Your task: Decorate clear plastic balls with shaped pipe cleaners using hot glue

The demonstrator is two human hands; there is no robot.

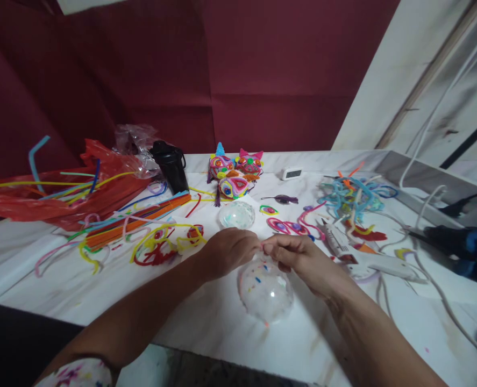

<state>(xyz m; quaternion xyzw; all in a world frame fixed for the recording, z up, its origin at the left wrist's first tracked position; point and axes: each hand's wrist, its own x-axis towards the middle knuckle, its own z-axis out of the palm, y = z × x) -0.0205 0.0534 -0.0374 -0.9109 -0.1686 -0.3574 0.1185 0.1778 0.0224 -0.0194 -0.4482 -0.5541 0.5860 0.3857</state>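
Observation:
My left hand (234, 250) and my right hand (297, 255) meet at the middle of the table, fingertips pinched together. A tiny pinkish bit shows between them, too small to name. Just below my fingers, a clear plastic dome (267, 295) with small coloured bits on it rests on the table. Beyond my left hand lies a second clear dome (237, 215). Past my right hand are pink and purple pipe-cleaner coils (290, 227) and a small eye-shaped coil (268, 210).
At the back stand colourful animal-face ornaments (235, 169) and a small digital display (292, 173). Left are a black bottle (171, 169), bundled pipe cleaners (137, 220) and a red plastic bag (101, 191). A white glue gun (359, 260), cords and a blue pipe-cleaner tangle (353, 196) lie right.

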